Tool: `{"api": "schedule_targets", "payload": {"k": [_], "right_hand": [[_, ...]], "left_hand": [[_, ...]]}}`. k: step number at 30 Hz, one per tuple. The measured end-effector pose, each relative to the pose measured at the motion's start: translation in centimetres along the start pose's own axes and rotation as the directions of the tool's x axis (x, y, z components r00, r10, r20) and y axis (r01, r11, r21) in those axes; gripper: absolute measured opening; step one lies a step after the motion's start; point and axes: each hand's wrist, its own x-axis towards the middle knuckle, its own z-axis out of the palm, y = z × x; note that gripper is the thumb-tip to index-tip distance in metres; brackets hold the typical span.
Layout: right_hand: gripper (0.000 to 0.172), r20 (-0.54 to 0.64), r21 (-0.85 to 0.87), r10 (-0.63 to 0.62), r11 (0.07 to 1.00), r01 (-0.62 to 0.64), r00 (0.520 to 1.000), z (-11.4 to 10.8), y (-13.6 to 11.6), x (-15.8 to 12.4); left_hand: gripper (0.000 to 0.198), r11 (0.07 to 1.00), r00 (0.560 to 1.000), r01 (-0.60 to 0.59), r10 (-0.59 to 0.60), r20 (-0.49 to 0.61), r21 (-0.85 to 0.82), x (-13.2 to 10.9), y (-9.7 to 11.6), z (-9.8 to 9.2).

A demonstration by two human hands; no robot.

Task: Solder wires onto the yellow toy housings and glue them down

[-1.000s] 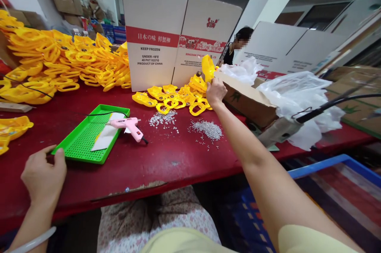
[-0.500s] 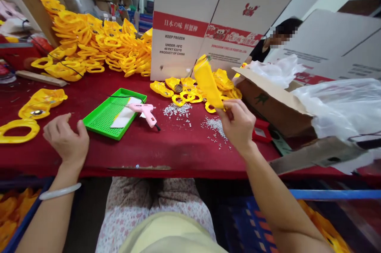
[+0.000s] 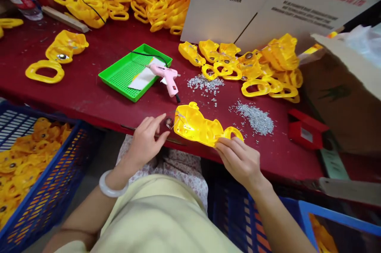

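Observation:
My right hand (image 3: 239, 159) grips a yellow plastic toy shell (image 3: 198, 126) near its ring-shaped handle, at the table's front edge. The hollow inside of the shell faces up, and thin wires show in it. A small dark round part (image 3: 168, 123), apparently wired to the shell, is at its left end. My left hand (image 3: 147, 140) has its thumb and index finger spread on either side of that part; no firm grip on it shows. A pink glue gun (image 3: 166, 76) rests partly over the rim of a green perforated tray (image 3: 117, 72), beyond the left hand.
Piles of small screws (image 3: 257, 120) and small silvery pieces (image 3: 205, 83) lie on the red-covered table (image 3: 89, 102). More yellow shells (image 3: 250, 64) stand before a large carton (image 3: 226, 10). A blue crate (image 3: 64, 189) of yellow parts is at lower left. A red box (image 3: 306, 130) sits right.
My right hand has brought the yellow shell down and towards me, turning it hollow side up. My left hand has moved right to the shell's left end. The view has tilted down.

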Motion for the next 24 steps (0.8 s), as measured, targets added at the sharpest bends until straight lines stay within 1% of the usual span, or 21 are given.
{"api": "schedule_targets", "payload": {"k": [3,4,5,7,8,10,11,13,15,16,18,19,22,24], "right_hand": [[0.027,-0.020,-0.009,-0.023,1.000,0.023,1.000,-0.3,0.1,-0.7],[0.028,-0.026,-0.012,-0.033,0.999,0.033,0.999,-0.4,0.1,-0.8],[0.028,-0.025,-0.014,-0.043,0.999,0.042,0.999,-0.5,0.1,-1.0],[0.027,-0.007,-0.027,-0.045,0.999,0.045,0.999,-0.7,0.3,-1.4],[0.025,0.011,-0.039,-0.036,0.999,0.037,0.999,-0.6,0.3,-1.5],[0.021,0.051,-0.069,-0.008,0.998,0.011,0.999,-0.4,0.5,-1.7],[0.019,0.070,-0.083,0.005,0.997,0.000,0.998,-0.1,0.5,-1.7],[0.018,0.097,-0.102,0.018,0.995,-0.008,0.995,0.6,0.5,-1.6],[0.017,0.105,-0.105,0.026,0.994,-0.015,0.994,1.4,0.4,-1.0],[0.015,0.102,-0.101,0.038,0.994,-0.028,0.994,1.8,0.2,-0.7],[0.012,0.061,-0.086,0.100,0.992,-0.095,0.993,2.3,-0.1,0.2],[0.015,0.027,-0.068,0.145,0.987,-0.143,0.989,2.4,-0.3,0.6],[0.033,-0.083,0.071,0.288,0.957,-0.283,0.954,2.0,-0.8,2.1],[0.041,-0.087,0.207,0.337,0.927,-0.314,0.938,1.5,-1.0,3.2]], "left_hand": [[0.054,0.997,0.997,0.034,-0.038,0.062,0.064,1.4,-0.2,1.3],[0.051,0.997,0.996,0.045,-0.050,0.068,0.068,1.9,-0.2,1.7],[0.045,0.996,0.996,0.057,-0.062,0.068,0.066,2.2,-0.2,2.0],[0.026,0.996,0.996,0.084,-0.085,0.035,0.027,2.6,-0.2,2.4],[0.019,0.995,0.995,0.098,-0.098,0.001,-0.002,2.6,-0.1,2.4],[0.018,0.993,0.988,0.106,-0.111,-0.105,-0.055,2.5,0.0,1.9],[0.019,0.993,0.982,0.088,-0.099,-0.163,-0.074,2.5,0.1,1.6],[0.021,0.997,0.966,0.000,-0.020,-0.259,-0.074,2.3,0.4,0.8],[0.024,0.993,0.946,-0.108,0.088,-0.311,-0.049,2.2,0.9,0.2],[0.026,0.987,0.939,-0.153,0.131,-0.318,-0.045,2.2,1.1,0.1],[0.029,0.974,0.933,-0.214,0.183,-0.310,-0.069,2.1,1.6,0.3],[0.029,0.968,0.935,-0.232,0.195,-0.296,-0.096,2.1,1.7,0.5],[0.029,0.939,0.946,-0.271,0.219,-0.238,-0.214,2.1,2.2,1.3],[0.031,0.903,0.947,-0.303,0.251,-0.200,-0.305,2.3,2.4,1.7]]}}
